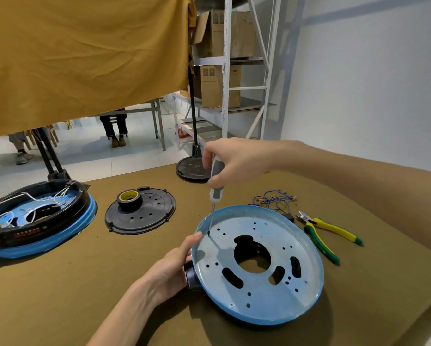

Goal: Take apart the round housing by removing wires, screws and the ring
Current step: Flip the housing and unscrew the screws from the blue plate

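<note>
Now right hand (236, 158) grips screwdriver (215, 186); left hand (170, 268) holds housing (309, 303) rim.

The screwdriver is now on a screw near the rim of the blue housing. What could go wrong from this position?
1. The screwdriver stands tilted, its tip close to the left hand steadying the blue housing; if it slips, it may hit a finger.
2. The right hand grips only the handle top, so the tip may jump out of the screw and damage its head.
3. A loosened screw might drop through the plate's large cut-outs.
</note>
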Demonstrator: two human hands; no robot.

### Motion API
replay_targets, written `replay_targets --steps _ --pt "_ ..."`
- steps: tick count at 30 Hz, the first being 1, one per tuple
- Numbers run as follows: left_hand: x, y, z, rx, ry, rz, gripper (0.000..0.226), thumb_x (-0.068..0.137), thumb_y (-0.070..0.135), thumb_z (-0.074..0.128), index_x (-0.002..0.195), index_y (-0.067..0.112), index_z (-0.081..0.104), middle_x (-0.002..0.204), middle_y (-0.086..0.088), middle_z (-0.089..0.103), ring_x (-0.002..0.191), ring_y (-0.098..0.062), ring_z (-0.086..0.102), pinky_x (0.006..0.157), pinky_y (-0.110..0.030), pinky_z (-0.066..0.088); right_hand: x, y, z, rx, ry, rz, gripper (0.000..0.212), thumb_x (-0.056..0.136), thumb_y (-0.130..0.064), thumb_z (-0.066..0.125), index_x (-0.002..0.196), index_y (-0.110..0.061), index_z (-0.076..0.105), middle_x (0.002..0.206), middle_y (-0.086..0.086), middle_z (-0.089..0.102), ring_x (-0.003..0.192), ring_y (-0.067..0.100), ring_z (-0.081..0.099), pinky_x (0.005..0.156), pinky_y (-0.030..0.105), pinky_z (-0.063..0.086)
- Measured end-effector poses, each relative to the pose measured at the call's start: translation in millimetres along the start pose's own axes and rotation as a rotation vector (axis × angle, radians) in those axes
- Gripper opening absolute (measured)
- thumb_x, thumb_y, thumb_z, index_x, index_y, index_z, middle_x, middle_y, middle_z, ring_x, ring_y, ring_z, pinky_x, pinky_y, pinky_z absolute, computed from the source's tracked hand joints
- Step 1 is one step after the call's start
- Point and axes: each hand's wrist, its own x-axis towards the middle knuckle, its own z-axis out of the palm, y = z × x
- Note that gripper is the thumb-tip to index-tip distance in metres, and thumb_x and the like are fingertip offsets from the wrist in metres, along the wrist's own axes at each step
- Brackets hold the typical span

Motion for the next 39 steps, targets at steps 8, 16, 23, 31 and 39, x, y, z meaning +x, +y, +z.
replay_targets --steps 8,16,23,31,39 --pt "0 0 0 -0.003 0.015 -0.012 0.062 0.067 0.05 0.08 0.106 0.003 0.074 0.09 -0.014 0.079 0.071 -0.028 0.077 0.056 -0.032 0.06 3 6 0 0.019 0.018 -0.096 0.027 0.087 -0.032 0.078 0.107 -0.024 0.062 0.095 -0.01 0.062 0.08 0.008 0.061 0.054 0.017 0.043" --pt "1 -2 -2 0.004 0.011 0.01 0.045 0.064 0.054 0.081 0.087 0.016 0.085 0.092 -0.012 0.08 0.076 -0.028 0.078 0.061 -0.033 0.061 12 -2 10 -0.289 0.16 -0.062 0.043 0.099 -0.058 0.053 0.095 -0.016 0.062 0.074 -0.003 0.06 0.061 0.009 0.055 0.044 0.022 0.033" --pt "0 -4 -1 0.002 0.013 0.017 0.044 0.067 0.056 0.078 0.089 0.018 0.084 0.097 -0.013 0.08 0.079 -0.028 0.078 0.062 -0.033 0.061 11 -4 2 -0.024 0.008 -0.097 0.034 0.091 -0.044 0.07 0.113 -0.026 0.053 0.092 -0.011 0.054 0.075 0.004 0.055 0.051 0.019 0.039" --pt "1 -4 -3 -0.01 0.007 0.009 0.048 0.069 0.051 0.08 0.091 0.009 0.084 0.096 -0.016 0.079 0.076 -0.029 0.077 0.058 -0.033 0.06 14 -2 -4 -0.049 -0.016 -0.081 0.024 0.094 -0.037 0.069 0.109 -0.021 0.059 0.104 0.0 0.064 0.088 0.013 0.061 0.062 0.025 0.047" --pt "1 -5 -3 -0.02 -0.002 0.019 0.047 0.065 0.054 0.081 0.087 0.013 0.085 0.091 -0.012 0.08 0.076 -0.026 0.078 0.06 -0.031 0.061 14 -10 9 -0.349 0.147 -0.046 0.052 0.099 -0.062 0.047 0.099 -0.011 0.06 0.074 -0.001 0.058 0.06 0.011 0.054 0.042 0.024 0.032"
